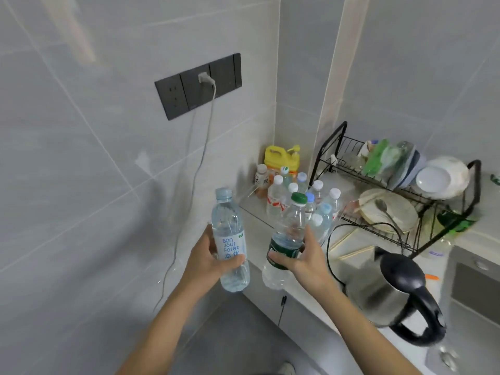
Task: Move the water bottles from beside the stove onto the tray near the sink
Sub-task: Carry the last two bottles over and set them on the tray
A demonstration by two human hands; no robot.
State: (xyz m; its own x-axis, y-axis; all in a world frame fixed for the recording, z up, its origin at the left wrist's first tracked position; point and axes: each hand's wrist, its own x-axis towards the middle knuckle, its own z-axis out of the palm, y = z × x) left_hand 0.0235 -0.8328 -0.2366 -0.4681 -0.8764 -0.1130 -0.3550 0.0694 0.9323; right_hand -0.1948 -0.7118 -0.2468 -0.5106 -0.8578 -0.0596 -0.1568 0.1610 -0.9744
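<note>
Above counter edge: left hand point(204, 259) grips blue-cap bottle point(230, 239); right hand point(305, 259) grips green-cap bottle point(288, 236).

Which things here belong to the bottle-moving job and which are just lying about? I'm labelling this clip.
Job: left hand holding the blue-capped bottle; right hand holding the green-capped bottle; bottle cluster on the counter.

Lying about: kettle, dish rack, yellow jug, wall charger.

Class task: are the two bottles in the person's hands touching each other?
Apart. The head view shows a plain strip of floor and counter edge between the blue-capped bottle and the green-capped bottle.
</note>
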